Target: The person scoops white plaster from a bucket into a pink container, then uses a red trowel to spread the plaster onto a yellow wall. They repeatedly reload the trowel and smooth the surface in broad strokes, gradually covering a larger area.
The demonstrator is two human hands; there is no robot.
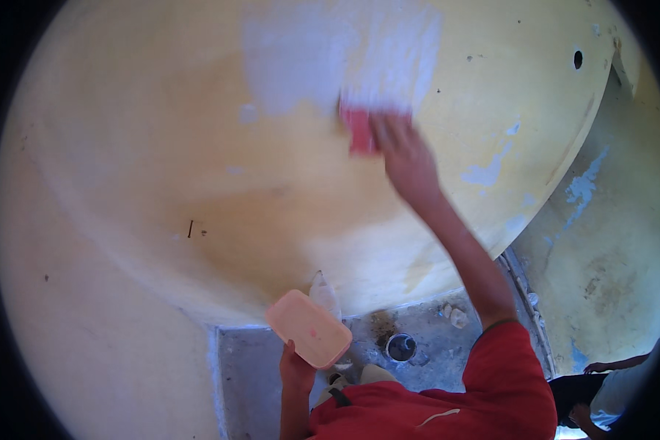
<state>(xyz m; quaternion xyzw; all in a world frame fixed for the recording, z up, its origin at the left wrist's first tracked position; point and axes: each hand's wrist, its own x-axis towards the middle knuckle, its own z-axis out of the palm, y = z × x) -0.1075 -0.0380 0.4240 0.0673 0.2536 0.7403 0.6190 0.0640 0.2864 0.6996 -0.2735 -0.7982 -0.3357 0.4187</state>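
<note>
One yellow wall (139,132), bearing a large whitish patch (293,59), is curving beyond a grey floor (253,381) where one bucket (413,346) is standing. The right hand (409,163) is clasping one red spreader (359,132) at the patch's near edge; the left hand (298,367) is gripping one pink tray (301,315), near left.

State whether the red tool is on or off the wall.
On, it seems: the red tool, gripped by the right hand, has its upper edge against the whitish patch on the wall; blur hides exact contact.
</note>
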